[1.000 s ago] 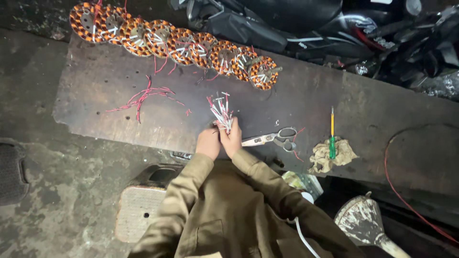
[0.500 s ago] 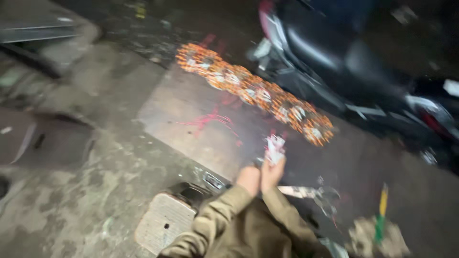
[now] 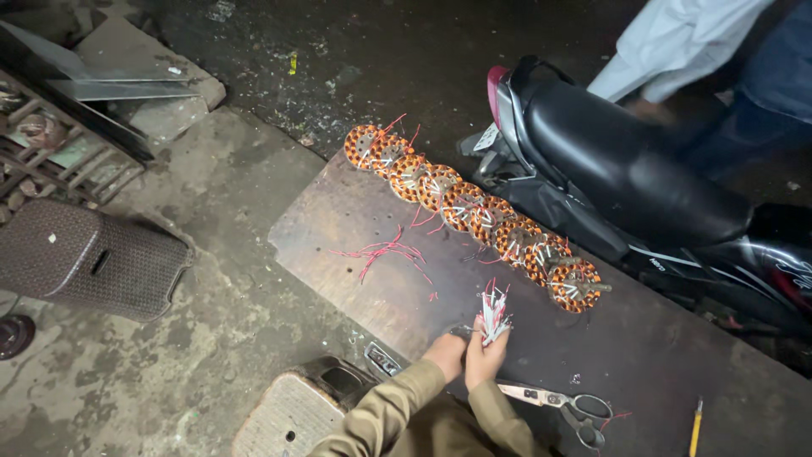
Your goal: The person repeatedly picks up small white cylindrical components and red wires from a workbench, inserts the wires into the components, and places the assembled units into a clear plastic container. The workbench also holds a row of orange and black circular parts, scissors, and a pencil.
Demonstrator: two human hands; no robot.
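Note:
My left hand [image 3: 442,354] and my right hand [image 3: 483,362] are pressed together above a dark brown board [image 3: 355,245]. Both grip a small bundle of white and red wire pieces [image 3: 492,313] that fans upward from my fingers. Khaki sleeves cover both forearms. A row of several round stators wound with copper wire [image 3: 469,217] runs diagonally along the board's far edge. Loose red wire scraps [image 3: 385,254] lie on the board to the left of my hands. Scissors [image 3: 562,404] lie just right of my right hand.
A parked black scooter [image 3: 643,186] stands behind the stators, with another person's legs [image 3: 719,68] beyond it. A brown plastic stool [image 3: 85,258] lies on its side at left. A yellow-handled tool [image 3: 695,423] lies at the board's lower right. A metal rack [image 3: 59,118] fills the upper left.
The view has swung left and back, so the board and stator row now run diagonally. My hands still hold the wire bundle together in the same way.

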